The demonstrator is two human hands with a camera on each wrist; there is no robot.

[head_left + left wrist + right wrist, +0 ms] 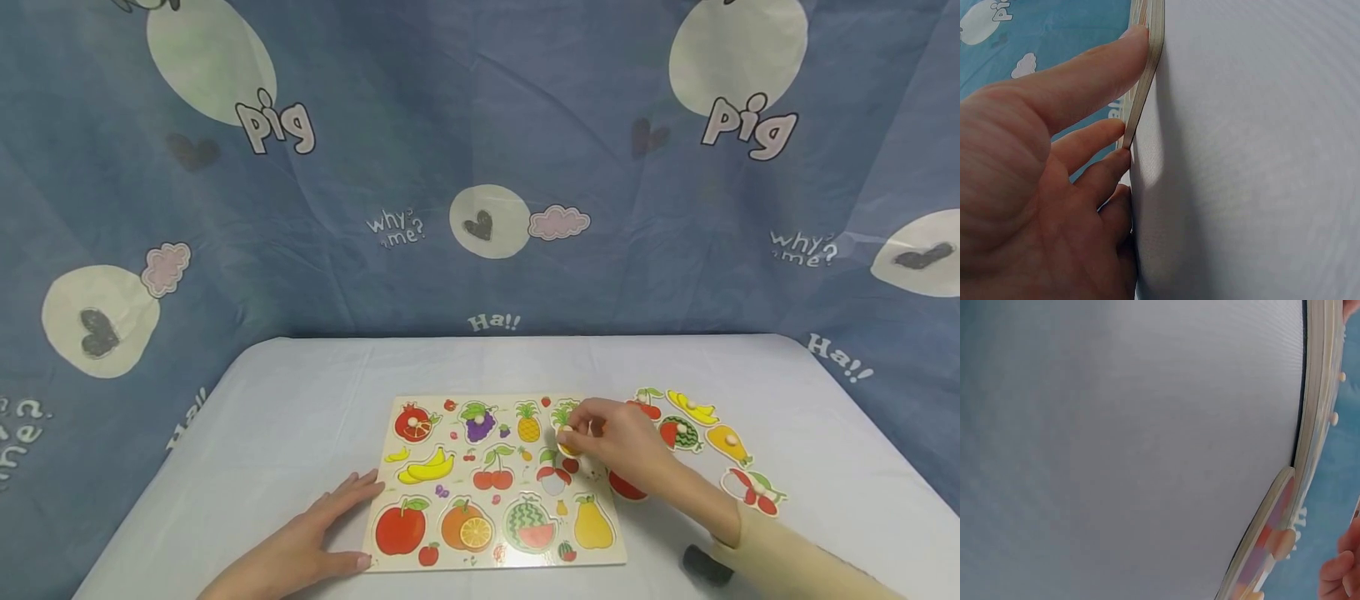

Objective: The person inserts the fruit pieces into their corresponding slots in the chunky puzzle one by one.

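Note:
A wooden fruit puzzle board (442, 562) lies flat on the white table. My right hand (626, 437) pinches a pineapple puzzle piece (564, 414) by its knob, over the board's upper right corner. To the left of that piece is a printed pineapple (528, 425). My left hand (300, 533) rests at the board's left side, fingertips and thumb touching its edge, fingers mostly straight. In the left wrist view, the thumb (1097, 72) lies against the board's edge (1141, 94). Knobbed pomegranate (413, 423) and grape (478, 423) pieces sit in the board's top row.
Right of the board lie loose knobbed pieces: bananas (692, 407), watermelon (680, 434), pear (727, 443), cherries (647, 408) and a red-and-green piece (752, 491). A red piece (626, 487) is partly hidden under the right forearm. A blue printed curtain (420, 283) hangs behind the table.

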